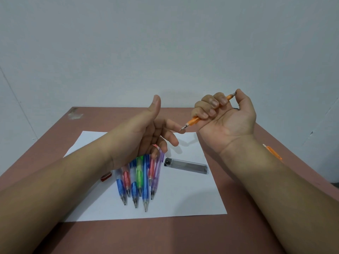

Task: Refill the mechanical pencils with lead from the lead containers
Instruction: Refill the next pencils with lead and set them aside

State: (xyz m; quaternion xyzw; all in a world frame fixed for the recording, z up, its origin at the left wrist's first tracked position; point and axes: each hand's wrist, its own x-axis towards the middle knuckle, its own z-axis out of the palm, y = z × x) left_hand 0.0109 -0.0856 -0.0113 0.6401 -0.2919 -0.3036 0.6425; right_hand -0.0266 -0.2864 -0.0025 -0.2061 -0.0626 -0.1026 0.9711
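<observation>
My right hand (222,114) grips an orange mechanical pencil (192,122) in its curled fingers, thumb on the button end, tip pointing left and down. My left hand (146,132) is raised beside it, thumb up and fingers loosely bent; its index fingertip is at the pencil's tip. Below the left hand several coloured mechanical pencils (139,180) lie side by side on a white sheet of paper (183,198), tips toward me. A clear lead container (187,165) with a black cap lies on the paper to their right.
The paper lies on a brown table (165,235) against a pale wall. A small red object (106,176) sits at the paper's left edge. Another orange pencil (273,152) lies on the table behind my right forearm.
</observation>
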